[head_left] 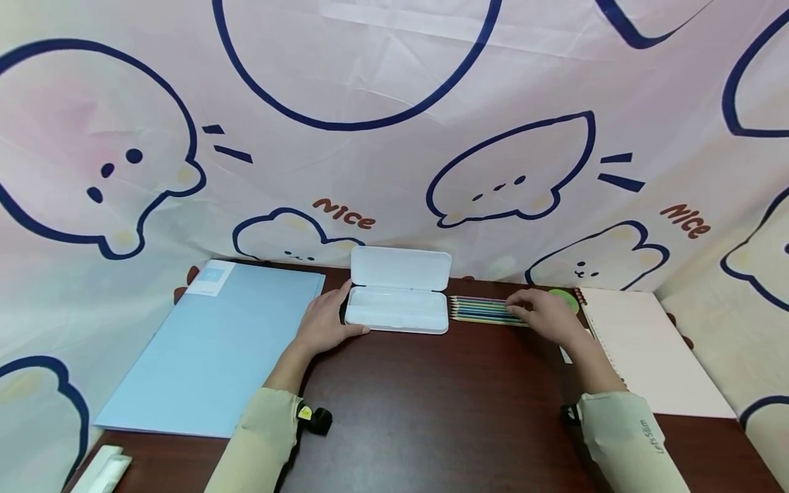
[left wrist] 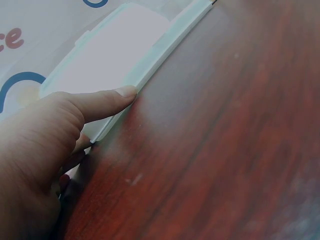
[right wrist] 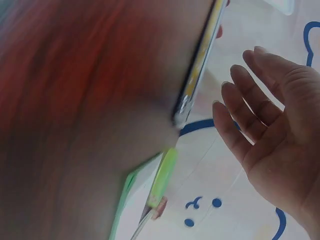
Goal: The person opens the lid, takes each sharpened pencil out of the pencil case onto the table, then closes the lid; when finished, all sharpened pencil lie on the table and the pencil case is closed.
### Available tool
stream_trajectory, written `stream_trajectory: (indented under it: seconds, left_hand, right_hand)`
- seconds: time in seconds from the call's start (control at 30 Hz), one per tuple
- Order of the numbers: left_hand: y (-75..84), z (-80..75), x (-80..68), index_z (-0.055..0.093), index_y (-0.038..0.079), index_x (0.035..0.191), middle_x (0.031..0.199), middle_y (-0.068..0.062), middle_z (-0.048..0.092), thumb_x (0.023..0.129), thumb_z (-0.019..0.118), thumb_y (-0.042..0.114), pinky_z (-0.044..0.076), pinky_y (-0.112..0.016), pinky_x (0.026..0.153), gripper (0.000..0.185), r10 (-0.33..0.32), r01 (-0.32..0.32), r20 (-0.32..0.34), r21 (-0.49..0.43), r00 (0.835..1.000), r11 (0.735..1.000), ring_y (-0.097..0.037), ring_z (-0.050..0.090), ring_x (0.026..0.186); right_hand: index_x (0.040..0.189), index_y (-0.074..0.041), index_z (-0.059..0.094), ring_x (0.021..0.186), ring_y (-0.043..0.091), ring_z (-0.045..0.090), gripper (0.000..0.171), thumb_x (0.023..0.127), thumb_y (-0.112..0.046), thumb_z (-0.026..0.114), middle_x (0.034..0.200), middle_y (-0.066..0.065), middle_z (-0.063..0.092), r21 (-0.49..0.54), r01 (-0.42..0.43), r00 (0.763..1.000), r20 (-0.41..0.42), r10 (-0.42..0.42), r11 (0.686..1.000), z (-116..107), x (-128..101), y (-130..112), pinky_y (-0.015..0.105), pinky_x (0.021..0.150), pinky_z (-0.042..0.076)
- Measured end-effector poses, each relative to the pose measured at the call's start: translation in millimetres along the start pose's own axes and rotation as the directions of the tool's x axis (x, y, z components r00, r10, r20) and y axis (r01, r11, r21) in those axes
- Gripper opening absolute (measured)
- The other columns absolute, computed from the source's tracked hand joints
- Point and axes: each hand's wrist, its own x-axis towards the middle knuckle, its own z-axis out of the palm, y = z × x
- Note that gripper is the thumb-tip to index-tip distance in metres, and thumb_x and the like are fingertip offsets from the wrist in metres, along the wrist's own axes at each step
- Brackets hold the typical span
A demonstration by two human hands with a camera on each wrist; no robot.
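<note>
A white pencil case (head_left: 397, 309) lies with its lid (head_left: 401, 268) raised against the cloth; no pencils show inside. My left hand (head_left: 323, 318) holds its left end, the thumb along the front edge and the fingers at the left side; in the left wrist view, my left hand (left wrist: 45, 135) partly hides that end. Right of the case, several coloured pencils (head_left: 481, 309) lie side by side, tips to the left. Above their right ends hovers my right hand (head_left: 545, 313). Its fingers are loosely bent and hold nothing in the right wrist view, apart from the pencils (right wrist: 200, 65).
A large light blue folder (head_left: 216, 349) lies on the left, a spiral sketchbook (head_left: 653, 349) on the right. A round green object (head_left: 564, 300) sits behind my right hand. White packets (head_left: 103, 469) lie at the near left. The patterned cloth (head_left: 382, 171) stands behind the dark table (head_left: 431, 411).
</note>
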Motion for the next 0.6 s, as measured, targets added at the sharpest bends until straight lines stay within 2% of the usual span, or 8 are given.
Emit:
stream_trajectory:
  seconds: [0.17,0.3,0.4,0.6]
  left_hand:
    - [-0.2,-1.1,0.4,0.023,0.012,0.163,0.156,-0.014,0.048,0.079,0.081,0.050,0.028,-0.060,0.120,0.108,0.001,-0.001,-0.002,-0.003,1.000,1.000,-0.036,0.041,0.145]
    - [-0.7,-1.4,0.4,0.022,0.013,0.163,0.156,-0.014,0.047,0.079,0.082,0.050,0.027,-0.060,0.121,0.109,-0.005,0.005,-0.003,-0.005,1.000,1.000,-0.036,0.040,0.145]
    - [-0.5,-1.6,-1.0,0.022,0.012,0.163,0.157,-0.014,0.046,0.079,0.081,0.050,0.027,-0.060,0.121,0.109,-0.016,0.016,0.003,-0.005,1.000,1.000,-0.036,0.040,0.146]
    - [1.1,-0.5,-1.5,0.022,0.012,0.163,0.157,-0.013,0.046,0.080,0.081,0.051,0.026,-0.060,0.121,0.109,-0.018,0.018,0.006,-0.004,1.000,1.000,-0.036,0.039,0.147]
  right_hand:
    - [0.115,-0.013,0.076,0.089,0.023,0.063,0.024,0.102,-0.028,0.062,0.113,0.008,0.075,0.079,0.026,0.999,-0.021,-0.024,0.997,2.7,12.1,-14.1,0.045,0.079,0.054]
    - [0.119,-0.012,0.075,0.103,0.029,0.069,0.029,0.103,-0.031,0.060,0.119,0.011,0.074,0.117,0.061,0.998,-0.026,-0.058,0.991,3.9,24.4,-29.1,0.051,0.089,0.056]
    - [0.126,-0.012,0.072,0.120,0.033,0.066,0.034,0.104,-0.033,0.058,0.127,0.013,0.072,0.128,0.062,0.998,-0.005,-0.062,0.990,6.1,34.8,-42.2,0.055,0.101,0.052]
    - [0.135,-0.009,0.067,0.127,0.035,0.061,0.041,0.104,-0.034,0.058,0.135,0.015,0.067,0.163,0.020,0.999,0.027,-0.025,0.986,12.7,52.5,-66.6,0.055,0.105,0.050]
